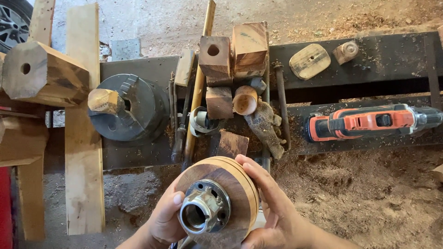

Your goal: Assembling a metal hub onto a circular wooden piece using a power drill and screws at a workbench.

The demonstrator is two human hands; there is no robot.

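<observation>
Both hands, left hand (164, 221) and right hand (272, 207), clasp the rim of a round wooden blank (230, 184) with a metal faceplate (203, 213), likely heavy, rigid and best held by its edges.

Wooden disc (233, 193) lower rim cut by our frame's bottom edge; our left hand (164, 221) palm hidden behind it; car wheel (11, 20) cropped top-left.

left hand (164, 221): grip curled, thumb up front | right hand (270, 203): fingers spread, cupping from side
</observation>
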